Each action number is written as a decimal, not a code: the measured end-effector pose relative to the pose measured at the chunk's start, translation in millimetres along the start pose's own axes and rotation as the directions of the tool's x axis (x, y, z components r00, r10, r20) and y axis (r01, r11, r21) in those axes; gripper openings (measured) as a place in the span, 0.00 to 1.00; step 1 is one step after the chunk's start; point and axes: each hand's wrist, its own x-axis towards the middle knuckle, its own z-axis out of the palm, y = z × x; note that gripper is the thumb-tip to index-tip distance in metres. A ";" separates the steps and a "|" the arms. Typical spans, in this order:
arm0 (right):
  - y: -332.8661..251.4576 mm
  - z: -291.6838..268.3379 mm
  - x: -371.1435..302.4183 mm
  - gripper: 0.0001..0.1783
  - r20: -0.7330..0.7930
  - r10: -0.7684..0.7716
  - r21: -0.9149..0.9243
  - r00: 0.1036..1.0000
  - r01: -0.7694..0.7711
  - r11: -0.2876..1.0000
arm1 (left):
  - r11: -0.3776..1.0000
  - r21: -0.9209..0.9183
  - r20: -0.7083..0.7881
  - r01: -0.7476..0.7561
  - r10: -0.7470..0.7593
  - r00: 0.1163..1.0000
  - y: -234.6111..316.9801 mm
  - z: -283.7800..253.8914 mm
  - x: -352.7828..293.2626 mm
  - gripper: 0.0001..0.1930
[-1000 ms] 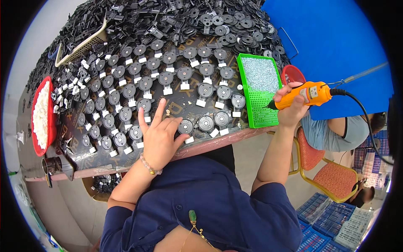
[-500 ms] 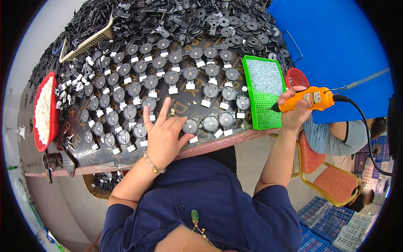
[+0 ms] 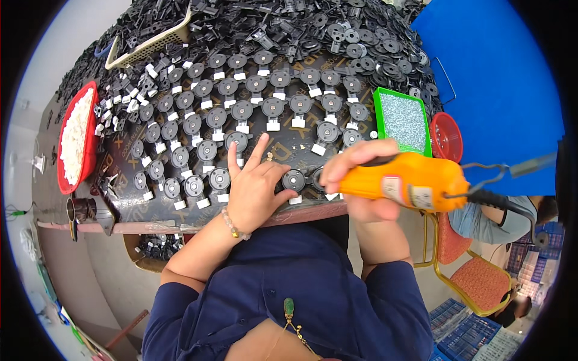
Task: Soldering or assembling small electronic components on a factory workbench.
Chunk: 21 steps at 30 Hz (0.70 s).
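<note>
My right hand (image 3: pixel 364 180) is wrapped round an orange electric screwdriver (image 3: pixel 412 183), tilted with its front end toward the left; the bit is hidden behind the fingers. The tool hangs over the table's near edge, in front of a green tray (image 3: pixel 428 141) of small silvery screws. On the table, my left hand (image 3: pixel 256 189) steadies a black disc-shaped part (image 3: pixel 293 180) with a white tab, its thumb and forefinger at the disc's left edge. Two other fingers are stretched away. Beside it, another such disc (image 3: pixel 318 177) is partly covered by my right hand.
Rows of similar black parts (image 3: pixel 273 107) cover the table. Loose black pieces are heaped at the back around a beige basket (image 3: pixel 153 47). A red basket (image 3: pixel 78 138) of white pieces stands left, a red bowl (image 3: pixel 447 137) right. A coiled cord joins the screwdriver.
The screwdriver has swung from beside the green tray leftward and nearer, toward my left hand. The whole view has shifted, while my left hand stays at the same part.
</note>
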 end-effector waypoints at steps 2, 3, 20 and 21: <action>16.7 9.8 3.4 0.45 0.021 0.025 0.024 0.999 -0.026 0.999 | 1.000 0.008 0.004 0.008 -0.008 1.000 0.0 -1.0 0.4 0.22; 21.8 13.4 4.7 0.45 0.039 0.049 0.043 0.998 -0.050 0.998 | 1.000 0.013 0.007 0.001 -0.001 1.000 0.0 -1.5 0.4 0.22; 36.8 33.2 12.1 0.38 0.026 0.162 0.109 0.986 -0.164 0.980 | 0.999 0.037 -0.040 -0.039 0.040 0.998 -4.3 4.9 -1.3 0.21; 36.2 25.5 12.8 0.41 0.083 0.177 0.083 0.981 -0.184 0.979 | 0.999 0.036 -0.042 -0.040 0.041 0.998 -3.2 3.9 -1.7 0.21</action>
